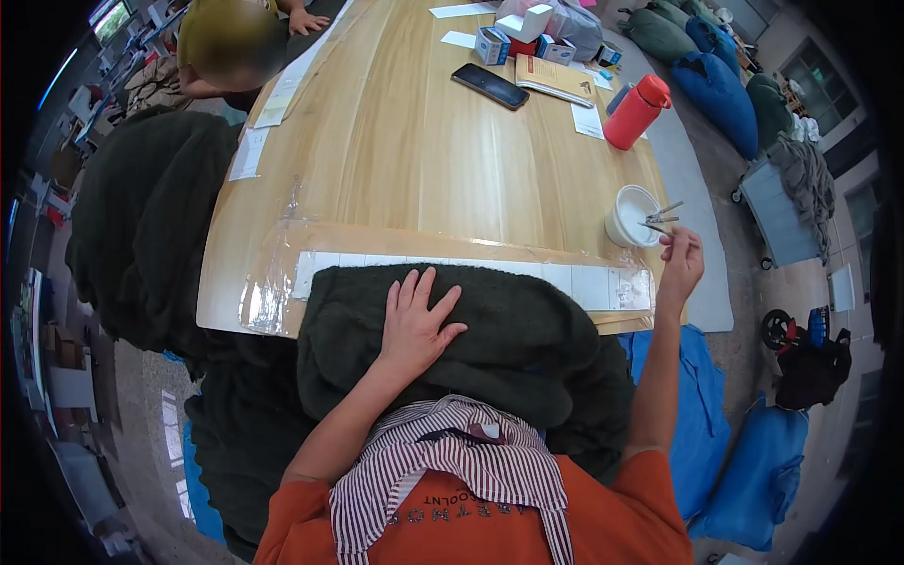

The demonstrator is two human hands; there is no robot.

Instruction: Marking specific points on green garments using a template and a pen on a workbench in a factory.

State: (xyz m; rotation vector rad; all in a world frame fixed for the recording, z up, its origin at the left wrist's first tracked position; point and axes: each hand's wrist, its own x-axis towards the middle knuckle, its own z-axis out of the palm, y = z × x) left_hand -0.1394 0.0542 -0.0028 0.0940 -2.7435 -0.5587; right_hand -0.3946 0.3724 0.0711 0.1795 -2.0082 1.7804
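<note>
My left hand (415, 320) lies flat with fingers spread on a folded dark green knitted fabric (508, 330). The fabric rests over the near edge of the table and hangs down toward my lap. Out to the right, my right hand (684, 261) is at a white plastic tub (625, 224). Its fingertips are pinched at the end of a thin metal tool (656, 227), whose exact kind is too small to tell. Other slim silver handles stick out over the tub's rim beside it.
A taped paper strip (584, 285) runs along the table's near edge. Farther off are a red bottle (637, 112), a notebook (556, 79), a phone (490, 86) and small boxes (492, 45). More dark green fabric (151, 207) is heaped at left. Another person (226, 47) sits at far left.
</note>
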